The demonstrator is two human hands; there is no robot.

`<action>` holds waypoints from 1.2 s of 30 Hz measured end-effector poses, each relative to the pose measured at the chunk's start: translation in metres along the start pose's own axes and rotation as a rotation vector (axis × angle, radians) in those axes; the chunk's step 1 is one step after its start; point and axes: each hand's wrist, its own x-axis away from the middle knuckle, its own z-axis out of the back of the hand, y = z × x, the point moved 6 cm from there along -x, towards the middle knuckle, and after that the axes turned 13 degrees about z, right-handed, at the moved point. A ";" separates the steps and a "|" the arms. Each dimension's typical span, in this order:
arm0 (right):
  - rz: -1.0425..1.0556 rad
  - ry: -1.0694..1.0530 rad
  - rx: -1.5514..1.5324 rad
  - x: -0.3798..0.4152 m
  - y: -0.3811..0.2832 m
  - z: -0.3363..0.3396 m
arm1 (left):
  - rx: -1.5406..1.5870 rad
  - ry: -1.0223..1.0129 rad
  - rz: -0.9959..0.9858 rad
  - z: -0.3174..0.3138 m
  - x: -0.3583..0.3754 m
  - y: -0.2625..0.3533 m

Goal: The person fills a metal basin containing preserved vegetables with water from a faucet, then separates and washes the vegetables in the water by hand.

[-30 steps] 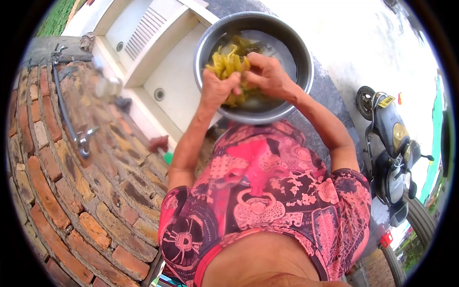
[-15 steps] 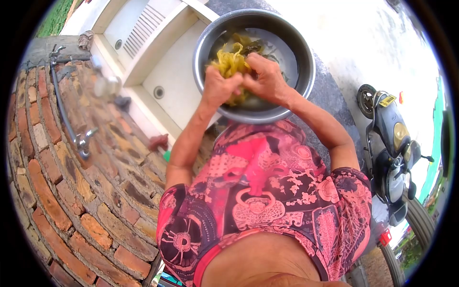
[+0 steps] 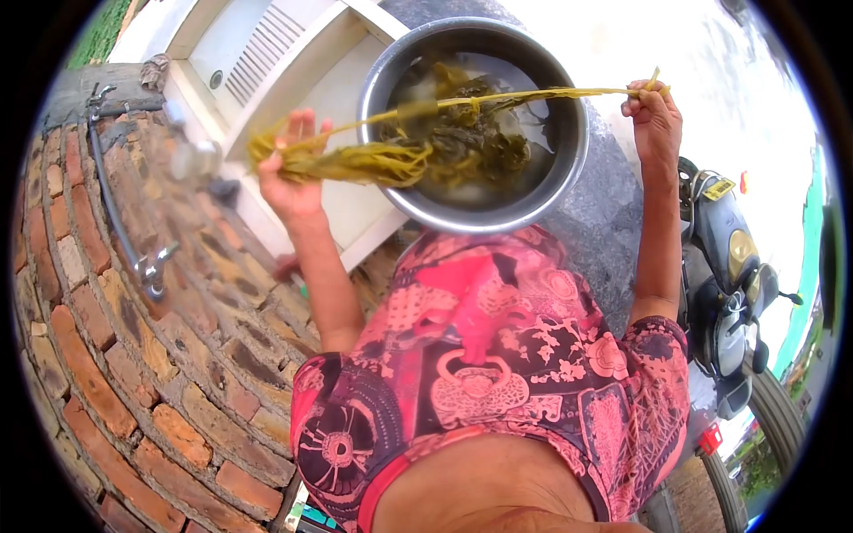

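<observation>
A round metal basin (image 3: 569,151) holds murky water and dark green leafy vegetables (image 3: 484,151). Over the sink, left of the basin, my left hand (image 3: 295,178) grips a bunch of long yellow-green stalks (image 3: 364,166), whose cut-looking ends reach over the basin's left rim. Out beyond the basin's right rim, my right hand (image 3: 655,120) pinches the end of one long strand (image 3: 551,92). That strand is stretched nearly straight across the top of the basin between both hands.
A pale sink (image 3: 333,98) with compartments lies at the upper left, beside a brick wall or floor (image 3: 178,382) with a pipe and taps (image 3: 153,266). A parked scooter (image 3: 733,258) stands at the right. The basin rests on a grey stone surface (image 3: 591,235).
My hands were close together over the basin and have moved far apart, left and right. The stalks now extend left over the sink, and a long strand is pulled out to the right.
</observation>
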 end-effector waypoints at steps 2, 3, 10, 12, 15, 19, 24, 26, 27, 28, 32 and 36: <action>-0.007 0.108 0.008 -0.003 -0.015 0.029 | 0.081 0.038 -0.158 0.012 0.005 0.021; 0.003 0.150 -0.026 -0.006 -0.019 0.045 | 0.084 0.038 -0.155 0.023 0.004 0.027; 0.107 0.602 -0.281 -0.019 -0.035 0.137 | 0.567 0.258 -0.433 0.153 0.003 0.065; 0.129 0.649 -0.383 -0.025 -0.032 0.156 | 0.588 0.323 -0.420 0.176 0.003 0.064; 0.198 0.783 -0.563 -0.035 -0.031 0.183 | 0.628 0.365 -0.429 0.212 -0.002 0.061; 0.269 0.780 -0.579 -0.034 -0.044 0.179 | 0.678 0.401 -0.429 0.216 0.001 0.055; 0.023 -0.338 -0.286 -0.005 -0.086 -0.029 | 0.461 -0.165 -0.242 0.103 0.003 0.063; 0.021 -0.604 -0.058 0.016 -0.089 -0.106 | 0.022 -0.015 -0.334 0.014 0.008 0.046; 0.052 -0.718 0.019 0.029 -0.089 -0.148 | -0.048 -0.106 -0.236 -0.028 0.004 0.027; -0.050 -0.854 0.011 0.041 -0.087 -0.185 | -0.119 -0.198 -0.142 -0.064 0.001 0.006; 0.132 -1.054 0.246 0.053 -0.043 -0.269 | -0.550 -0.251 -0.081 -0.106 -0.009 -0.057; 0.008 -1.177 0.161 0.029 -0.005 -0.274 | -0.570 -0.125 0.140 -0.097 -0.006 -0.088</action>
